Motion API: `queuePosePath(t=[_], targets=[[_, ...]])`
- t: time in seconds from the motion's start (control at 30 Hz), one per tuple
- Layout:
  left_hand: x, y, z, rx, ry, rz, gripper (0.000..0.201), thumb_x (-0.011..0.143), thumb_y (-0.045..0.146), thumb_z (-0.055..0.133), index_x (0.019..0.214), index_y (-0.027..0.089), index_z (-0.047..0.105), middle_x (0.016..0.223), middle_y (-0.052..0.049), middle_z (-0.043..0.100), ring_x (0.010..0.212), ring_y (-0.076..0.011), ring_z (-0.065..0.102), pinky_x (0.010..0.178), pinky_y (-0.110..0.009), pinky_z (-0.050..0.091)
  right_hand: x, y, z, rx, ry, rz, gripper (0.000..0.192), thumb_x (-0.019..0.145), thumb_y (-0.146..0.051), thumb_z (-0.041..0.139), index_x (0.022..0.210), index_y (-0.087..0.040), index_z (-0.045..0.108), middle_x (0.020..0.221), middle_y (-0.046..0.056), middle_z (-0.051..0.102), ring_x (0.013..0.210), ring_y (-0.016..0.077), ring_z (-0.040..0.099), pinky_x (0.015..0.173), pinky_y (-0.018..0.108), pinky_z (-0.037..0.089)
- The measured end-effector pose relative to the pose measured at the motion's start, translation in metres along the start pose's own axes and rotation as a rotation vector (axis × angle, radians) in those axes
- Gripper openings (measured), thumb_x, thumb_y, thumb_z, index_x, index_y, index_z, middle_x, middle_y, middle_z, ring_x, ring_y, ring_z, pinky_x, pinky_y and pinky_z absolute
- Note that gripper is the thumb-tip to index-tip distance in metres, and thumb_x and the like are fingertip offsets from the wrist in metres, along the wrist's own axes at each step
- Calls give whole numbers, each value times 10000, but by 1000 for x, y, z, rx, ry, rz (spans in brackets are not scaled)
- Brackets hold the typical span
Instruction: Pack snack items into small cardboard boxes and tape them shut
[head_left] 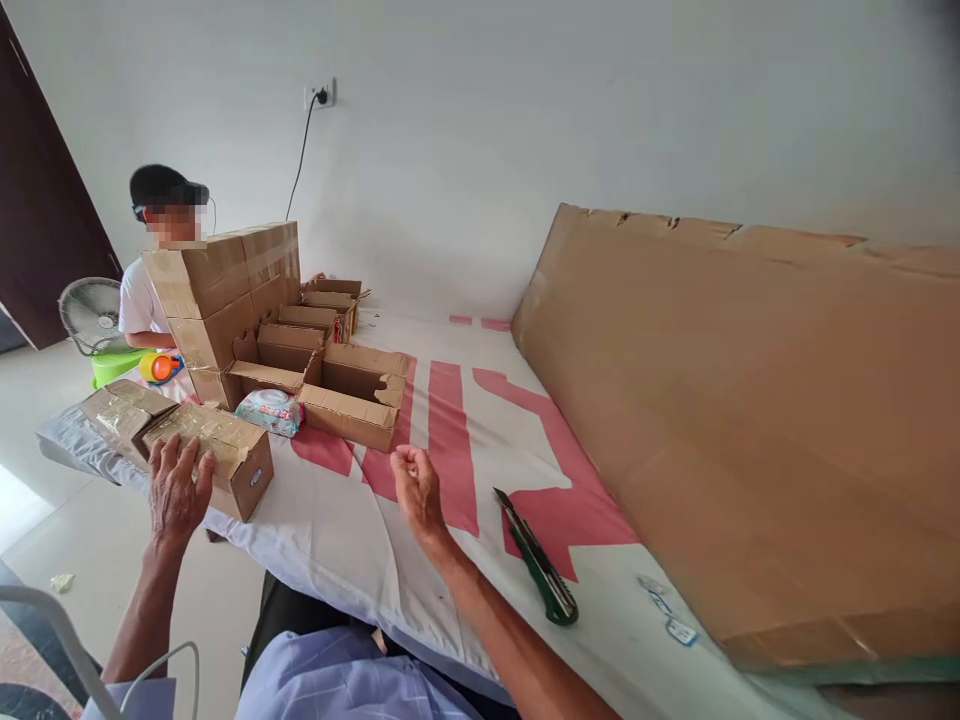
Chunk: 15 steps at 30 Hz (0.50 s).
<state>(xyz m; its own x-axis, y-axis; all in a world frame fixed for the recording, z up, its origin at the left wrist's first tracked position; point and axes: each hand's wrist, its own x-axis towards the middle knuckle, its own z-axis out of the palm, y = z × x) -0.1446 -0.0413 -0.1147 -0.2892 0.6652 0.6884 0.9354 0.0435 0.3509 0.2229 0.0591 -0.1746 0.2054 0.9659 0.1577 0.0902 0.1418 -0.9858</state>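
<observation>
My left hand (pixel 178 485) lies with its fingers spread on the top of a taped cardboard box (pixel 247 478) at the bed's near left edge. Behind that box, to its left, sits another taped box (pixel 124 412). My right hand (pixel 417 490) hovers over the sheet with its fingers curled together; whatever they may hold is hidden. Just beyond it stands an open cardboard box (pixel 349 418). A green utility knife (pixel 541 565) with its blade out lies to the right of my right forearm. A pack of wipes (pixel 270 410) rests between the boxes.
Stacked closed boxes (pixel 225 285) form a wall at the left, with more open boxes (pixel 291 345) beside them. A person (pixel 142 300) in a cap is behind the stack. A large cardboard sheet (pixel 735 400) leans at right. A fan (pixel 90 312) stands far left.
</observation>
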Motion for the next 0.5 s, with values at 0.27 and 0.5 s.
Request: queuePosePath(t=[0.27,0.5], targets=[[-38,78,-8,-10,-107,194,417,1057,451,550,1349,234,754,1467,-173,683,1425,-400,557,1212,-617,432,-48,-11,13,137,-301,56,726,828,-826,673,1203,-210,761,1224,159,790,1144,361,721,937,496,609],[18,29,-16,-241,-185,-249,630,913,615,563,1316,169,752,1298,-167,788,1271,-398,688,1077,-503,552,-51,-21,0,179,-477,56,901,825,-880,695,1452,-233,701,1563,166,662,1437,394,618,1208,583,474]])
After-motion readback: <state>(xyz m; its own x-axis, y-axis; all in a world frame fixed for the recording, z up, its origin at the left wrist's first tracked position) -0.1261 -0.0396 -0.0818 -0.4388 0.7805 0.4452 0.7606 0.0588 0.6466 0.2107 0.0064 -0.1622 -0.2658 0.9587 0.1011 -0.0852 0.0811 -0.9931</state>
